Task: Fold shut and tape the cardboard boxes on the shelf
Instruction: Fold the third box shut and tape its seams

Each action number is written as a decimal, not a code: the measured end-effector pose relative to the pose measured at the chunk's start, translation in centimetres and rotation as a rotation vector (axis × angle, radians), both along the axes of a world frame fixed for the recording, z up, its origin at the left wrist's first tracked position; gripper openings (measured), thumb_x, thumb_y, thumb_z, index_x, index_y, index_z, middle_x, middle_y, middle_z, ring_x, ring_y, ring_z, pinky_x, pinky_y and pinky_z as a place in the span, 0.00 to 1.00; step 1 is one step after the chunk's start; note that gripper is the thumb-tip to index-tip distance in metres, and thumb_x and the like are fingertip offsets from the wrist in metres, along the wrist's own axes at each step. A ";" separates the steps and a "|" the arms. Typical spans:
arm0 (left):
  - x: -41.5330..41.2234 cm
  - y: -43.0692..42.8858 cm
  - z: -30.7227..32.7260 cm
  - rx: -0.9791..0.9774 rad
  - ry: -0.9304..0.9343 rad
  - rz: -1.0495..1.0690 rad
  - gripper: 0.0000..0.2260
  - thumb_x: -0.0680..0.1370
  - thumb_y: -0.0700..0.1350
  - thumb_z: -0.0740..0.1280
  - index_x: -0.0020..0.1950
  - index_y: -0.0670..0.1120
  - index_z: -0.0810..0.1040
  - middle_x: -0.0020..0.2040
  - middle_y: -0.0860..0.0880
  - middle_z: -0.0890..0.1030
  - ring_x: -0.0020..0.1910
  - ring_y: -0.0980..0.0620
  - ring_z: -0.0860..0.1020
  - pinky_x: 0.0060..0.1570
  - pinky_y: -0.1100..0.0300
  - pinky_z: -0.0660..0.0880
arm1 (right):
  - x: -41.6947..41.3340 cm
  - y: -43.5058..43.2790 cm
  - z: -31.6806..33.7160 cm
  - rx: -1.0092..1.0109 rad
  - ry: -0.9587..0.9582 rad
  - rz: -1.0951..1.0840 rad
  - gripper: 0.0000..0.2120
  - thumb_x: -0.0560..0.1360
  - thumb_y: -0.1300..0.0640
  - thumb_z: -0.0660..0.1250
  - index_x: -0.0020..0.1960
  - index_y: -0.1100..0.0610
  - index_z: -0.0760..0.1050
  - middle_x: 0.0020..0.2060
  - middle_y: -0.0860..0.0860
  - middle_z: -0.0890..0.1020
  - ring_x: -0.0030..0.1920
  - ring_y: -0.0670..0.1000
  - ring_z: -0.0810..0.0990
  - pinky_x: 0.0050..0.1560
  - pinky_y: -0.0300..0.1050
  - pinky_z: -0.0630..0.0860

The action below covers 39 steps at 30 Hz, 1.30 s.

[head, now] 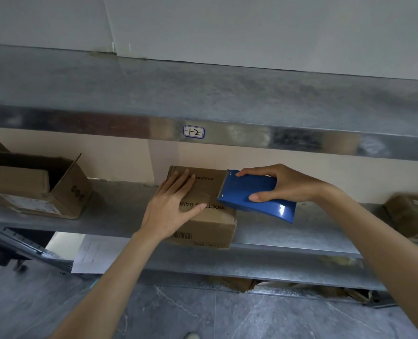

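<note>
Galvanized shelf (119,211): left hand (171,211) flattens cardboard box (210,223); right hand (283,184) grips glossy blue dispenser (256,194).

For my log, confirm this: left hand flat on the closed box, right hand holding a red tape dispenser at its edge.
Wrong colour: the head view shows the tape dispenser is blue, not red. Otherwise yes: left hand flat on the closed box, right hand holding the dispenser at its edge.
</note>
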<state>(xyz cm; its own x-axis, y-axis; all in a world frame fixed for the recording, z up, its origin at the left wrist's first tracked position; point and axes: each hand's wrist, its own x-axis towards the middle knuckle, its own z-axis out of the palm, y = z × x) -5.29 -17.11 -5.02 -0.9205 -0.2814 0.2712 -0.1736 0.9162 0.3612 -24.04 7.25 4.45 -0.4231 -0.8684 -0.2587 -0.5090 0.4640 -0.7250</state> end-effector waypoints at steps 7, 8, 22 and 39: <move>-0.2 -0.2 -0.2 0.033 -0.015 0.000 0.41 0.72 0.76 0.54 0.79 0.54 0.63 0.79 0.56 0.61 0.78 0.55 0.56 0.72 0.53 0.59 | -1.0 0.6 0.3 -0.030 -0.025 0.026 0.26 0.66 0.37 0.75 0.63 0.29 0.72 0.61 0.27 0.74 0.59 0.33 0.75 0.58 0.33 0.71; -0.2 -0.3 -0.2 0.036 -0.017 0.003 0.41 0.72 0.76 0.54 0.79 0.54 0.63 0.79 0.56 0.61 0.78 0.55 0.55 0.72 0.53 0.59 | -1.1 0.7 0.3 -0.031 -0.028 0.030 0.27 0.65 0.36 0.75 0.63 0.30 0.72 0.61 0.27 0.73 0.59 0.32 0.75 0.59 0.33 0.71; -0.4 -0.3 0.0 0.039 -0.037 0.010 0.40 0.71 0.75 0.55 0.78 0.55 0.63 0.79 0.59 0.59 0.78 0.59 0.52 0.74 0.58 0.52 | -3.7 6.4 -1.1 0.058 -0.030 -0.030 0.27 0.65 0.38 0.77 0.62 0.28 0.73 0.61 0.24 0.71 0.58 0.30 0.73 0.57 0.34 0.72; -0.1 0.1 0.7 0.047 -0.084 0.000 0.42 0.71 0.77 0.52 0.79 0.56 0.60 0.80 0.60 0.57 0.79 0.57 0.51 0.74 0.51 0.61 | -2.8 2.1 -1.2 0.149 0.043 0.035 0.23 0.66 0.38 0.76 0.58 0.26 0.73 0.58 0.29 0.76 0.51 0.37 0.79 0.55 0.45 0.80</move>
